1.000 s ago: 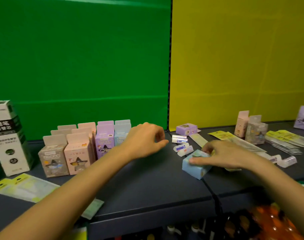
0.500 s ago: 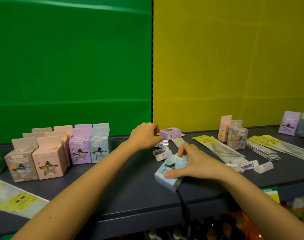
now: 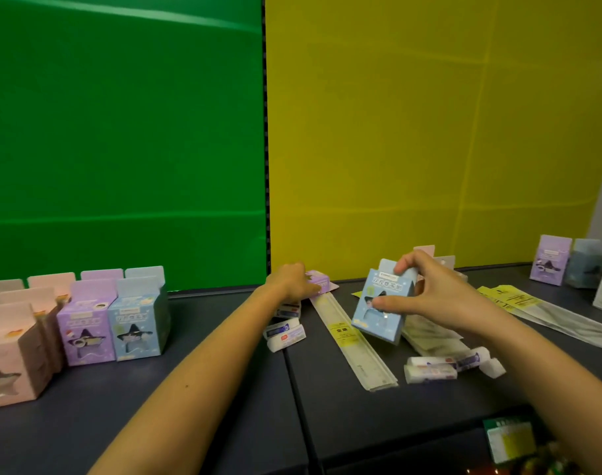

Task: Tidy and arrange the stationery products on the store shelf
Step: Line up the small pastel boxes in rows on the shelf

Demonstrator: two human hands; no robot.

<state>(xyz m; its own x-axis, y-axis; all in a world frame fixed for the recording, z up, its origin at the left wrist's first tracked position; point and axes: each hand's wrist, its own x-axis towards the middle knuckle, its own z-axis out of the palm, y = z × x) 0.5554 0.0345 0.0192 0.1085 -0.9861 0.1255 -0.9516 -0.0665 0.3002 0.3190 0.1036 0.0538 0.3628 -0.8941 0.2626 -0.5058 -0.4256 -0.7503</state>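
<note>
My right hand grips a light blue box with a witch-hat picture, tilted upright just above the dark shelf. My left hand reaches to the shelf's back and closes its fingers on a small purple box lying on its side. At the left, pink, purple and blue boxes stand in neat rows. Small white erasers lie near my left wrist, and more erasers lie below my right hand.
A long packaged ruler lies diagonally between my hands. Flat yellow-labelled packets spread at the right. A purple box and a grey-blue box stand at the far right. Green and yellow panels back the shelf.
My right hand has lifted the blue box off the shelf and stood it up. My left hand moved right onto the small purple box. The view shifted right.
</note>
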